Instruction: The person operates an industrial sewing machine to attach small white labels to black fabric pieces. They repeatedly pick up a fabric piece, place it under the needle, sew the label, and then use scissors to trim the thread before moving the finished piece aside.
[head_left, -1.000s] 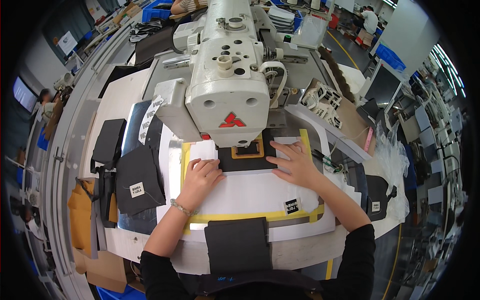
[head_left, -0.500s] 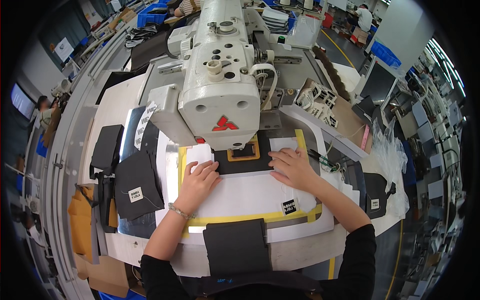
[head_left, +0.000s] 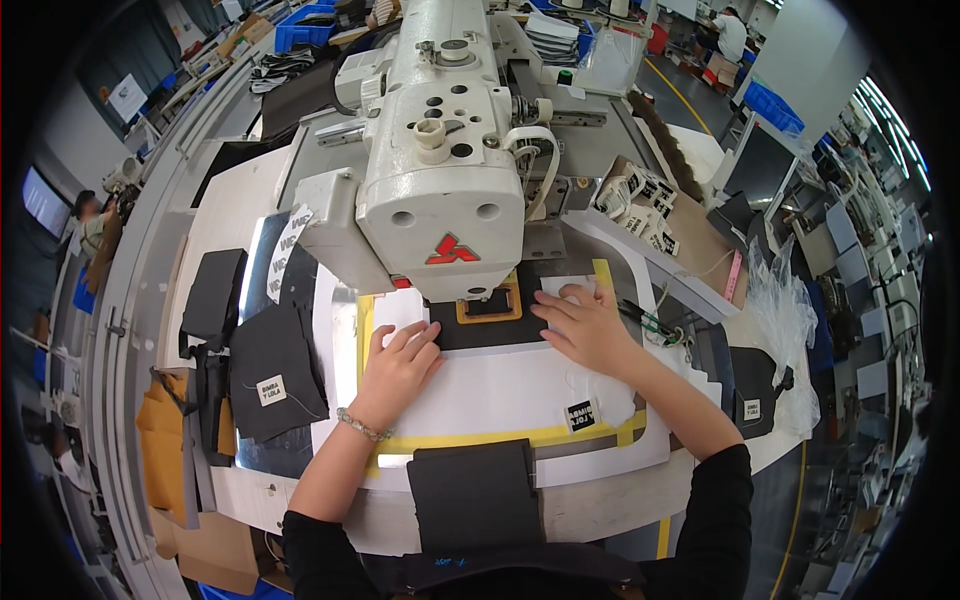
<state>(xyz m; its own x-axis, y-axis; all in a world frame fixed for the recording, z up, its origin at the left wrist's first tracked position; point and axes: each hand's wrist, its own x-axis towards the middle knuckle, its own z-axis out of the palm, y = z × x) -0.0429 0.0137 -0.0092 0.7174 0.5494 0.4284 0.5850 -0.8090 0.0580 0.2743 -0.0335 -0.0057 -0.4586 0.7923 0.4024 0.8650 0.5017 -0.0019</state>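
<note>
A dark fabric piece (head_left: 455,336) lies under the head of a white industrial sewing machine (head_left: 440,200), with a small yellow rectangular frame (head_left: 489,319) on top of it. My left hand (head_left: 402,372) rests with outstretched fingers at the fabric's left edge, over the white sheet (head_left: 470,395). On the opposite side, my right hand (head_left: 590,330) has its fingers spread, their tips touching the fabric's right edge. Neither hand grips anything. A small black-and-white label (head_left: 579,415) lies on the sheet below my right hand.
Folded dark fabric (head_left: 472,495) hangs at the near table edge. More dark pieces (head_left: 275,370) lie to the left, beside mustard fabric (head_left: 165,440). At right are scissors (head_left: 645,318), a tray of labels (head_left: 640,210), a clear plastic bag (head_left: 780,310) and another dark piece (head_left: 755,395).
My right hand has shifted slightly, its fingers reaching a little further left and up along the fabric's edge. My left hand has barely moved, and the fabric stays under the machine head.
</note>
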